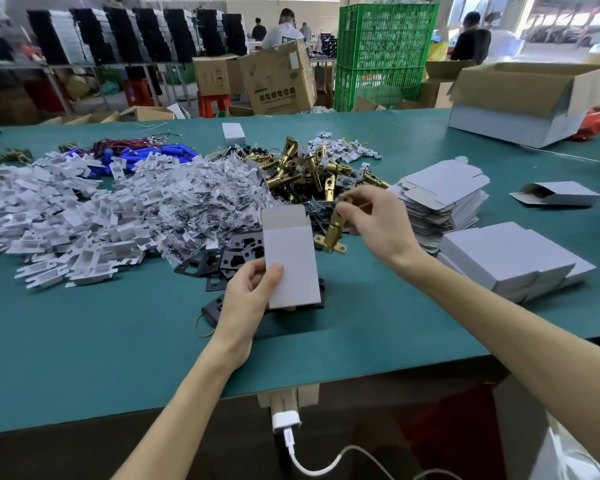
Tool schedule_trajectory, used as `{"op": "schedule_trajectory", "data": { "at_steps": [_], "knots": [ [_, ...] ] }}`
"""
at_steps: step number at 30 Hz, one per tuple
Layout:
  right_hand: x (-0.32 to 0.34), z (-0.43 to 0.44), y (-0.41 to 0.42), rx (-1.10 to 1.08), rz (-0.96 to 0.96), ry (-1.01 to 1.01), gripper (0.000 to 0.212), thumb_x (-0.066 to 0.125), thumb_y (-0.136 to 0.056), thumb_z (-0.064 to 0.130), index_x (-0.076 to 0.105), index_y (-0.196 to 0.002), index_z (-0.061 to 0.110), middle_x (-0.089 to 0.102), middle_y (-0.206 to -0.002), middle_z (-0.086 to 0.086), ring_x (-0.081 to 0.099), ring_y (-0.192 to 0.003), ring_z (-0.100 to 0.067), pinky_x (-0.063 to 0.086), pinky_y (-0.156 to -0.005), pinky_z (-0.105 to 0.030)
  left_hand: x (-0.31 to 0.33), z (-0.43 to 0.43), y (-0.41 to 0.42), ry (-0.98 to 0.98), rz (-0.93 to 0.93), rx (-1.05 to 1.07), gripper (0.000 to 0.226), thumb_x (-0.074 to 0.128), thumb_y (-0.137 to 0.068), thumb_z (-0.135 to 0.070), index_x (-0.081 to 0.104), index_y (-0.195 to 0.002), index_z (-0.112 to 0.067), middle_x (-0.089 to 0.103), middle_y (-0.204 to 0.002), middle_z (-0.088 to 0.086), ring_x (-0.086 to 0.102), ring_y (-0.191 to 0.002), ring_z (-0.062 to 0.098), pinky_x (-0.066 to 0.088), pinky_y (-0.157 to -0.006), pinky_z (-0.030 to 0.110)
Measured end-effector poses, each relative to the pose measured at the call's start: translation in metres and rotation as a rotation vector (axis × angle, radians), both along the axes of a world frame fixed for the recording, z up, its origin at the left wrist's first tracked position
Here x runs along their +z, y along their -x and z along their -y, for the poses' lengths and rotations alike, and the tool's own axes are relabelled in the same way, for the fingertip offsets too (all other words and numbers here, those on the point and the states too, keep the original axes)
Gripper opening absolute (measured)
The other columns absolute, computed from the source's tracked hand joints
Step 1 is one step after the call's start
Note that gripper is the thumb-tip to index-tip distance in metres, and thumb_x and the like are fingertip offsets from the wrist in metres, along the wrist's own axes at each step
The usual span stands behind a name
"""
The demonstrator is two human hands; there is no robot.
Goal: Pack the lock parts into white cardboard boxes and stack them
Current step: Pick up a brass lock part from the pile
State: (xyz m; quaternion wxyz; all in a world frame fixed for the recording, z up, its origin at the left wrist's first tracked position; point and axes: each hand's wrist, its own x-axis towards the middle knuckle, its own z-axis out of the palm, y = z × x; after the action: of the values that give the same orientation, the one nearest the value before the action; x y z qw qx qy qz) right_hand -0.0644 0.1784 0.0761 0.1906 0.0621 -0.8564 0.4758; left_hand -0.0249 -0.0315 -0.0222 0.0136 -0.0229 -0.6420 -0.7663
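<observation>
Working at a green desk (84,341), with every supply ranged within reach of the white cardboard box (291,258). Storing heaps of white plastic inserts (66,216) and bagged screws (201,199) left of that box, loose brass latches (302,168) beyond it, and black plates (236,251) just behind and under it, likely sorted by kind for quick picking. Parking flat box blanks (444,199) and a stack of closed boxes (506,261) to its right. Gripping the box's lower end in the left hand (246,306), thumb on the front, open mouth turned up to receive parts. Pinching a brass latch bolt (333,230) between the fingers of the right hand (378,220), just right of the mouth, faceplate hanging down, seemingly lining up for insertion.
</observation>
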Motion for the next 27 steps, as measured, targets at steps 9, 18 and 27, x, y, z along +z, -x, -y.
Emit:
{"op": "schedule_trajectory", "data": {
  "at_steps": [9, 18, 27],
  "knots": [
    [0.046, 0.034, -0.014, 0.028, -0.393, -0.193, 0.02, 0.068, -0.094, 0.004, 0.071, -0.113, 0.002, 0.065, -0.102, -0.008, 0.06, -0.091, -0.019, 0.048, -0.083, -0.025, 0.002, 0.004, -0.004, -0.103, -0.098, -0.077, 0.03, 0.076, -0.089, -0.028, 0.071, -0.117, -0.018, 0.077, -0.119, 0.006, 0.072, -0.113, 0.023, 0.058, -0.093, 0.027],
    [0.05, 0.03, -0.03, -0.05, -0.52, -0.114, 0.016, 0.064, -0.094, 0.0, 0.068, -0.109, -0.001, 0.06, -0.101, -0.004, 0.057, -0.086, -0.01, 0.042, -0.078, -0.006, 0.003, 0.003, -0.005, -0.03, -0.115, -0.133, 0.035, 0.08, -0.087, -0.022, 0.072, -0.119, -0.011, 0.078, -0.118, 0.004, 0.072, -0.114, 0.02, 0.056, -0.09, 0.023],
    [0.052, 0.033, -0.041, 0.007, -0.543, -0.051, 0.023, 0.06, -0.091, -0.013, 0.068, -0.11, -0.003, 0.064, -0.103, -0.01, 0.062, -0.091, -0.015, 0.051, -0.082, -0.021, 0.004, 0.003, -0.006, -0.027, -0.104, -0.153, 0.039, 0.078, -0.089, -0.017, 0.07, -0.127, -0.012, 0.077, -0.122, 0.002, 0.071, -0.118, 0.019, 0.056, -0.093, 0.023]
  ]
}}
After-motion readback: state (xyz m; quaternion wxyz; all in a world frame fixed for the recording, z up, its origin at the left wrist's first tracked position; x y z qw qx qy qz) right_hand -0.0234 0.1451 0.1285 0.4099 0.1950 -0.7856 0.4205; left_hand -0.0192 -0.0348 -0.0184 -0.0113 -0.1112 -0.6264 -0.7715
